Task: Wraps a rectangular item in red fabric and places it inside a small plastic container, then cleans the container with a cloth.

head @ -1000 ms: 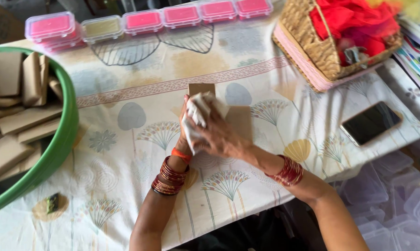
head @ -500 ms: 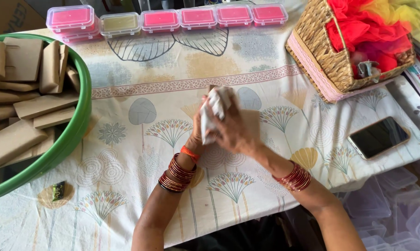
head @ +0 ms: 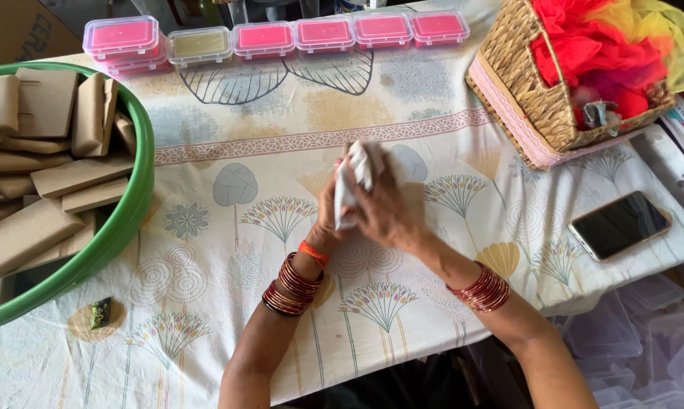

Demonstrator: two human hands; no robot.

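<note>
Head camera view, looking down at two bare hands meeting over the middle of a cloth-covered surface. The left hand (head: 328,216) and the right hand (head: 387,213) are pressed together around a crumpled piece of white paper or cloth (head: 351,182), fingers curled about it; the right hand lies over the front of it, and the white piece sticks up above the fingers. Whether anything is wrapped inside cannot be told. The bundle sits just above the surface (head: 228,318), near its centre. Both wrists wear stacks of red bangles (head: 290,285), and the left wrist also has an orange band (head: 312,252).

The surface is covered with a pale printed cloth showing leaves, fan-shaped trees and a pink patterned stripe. To the left, a large round green plastic tub (head: 122,227) holds many flat brown paper-wrapped blocks (head: 73,178) piled loosely. Near the tub's lower edge, a small dark wrapper (head: 99,312) lies on the cloth. Along the far edge stands a row of small clear plastic boxes (head: 323,34), most with pink contents and one with pale yellow. At the upper right, a woven wicker basket (head: 523,83) with pink trim holds red and yellow netting fabric (head: 599,45). Right of the hands, well apart, a dark smartphone (head: 619,225) lies face up near the surface's edge.
</note>
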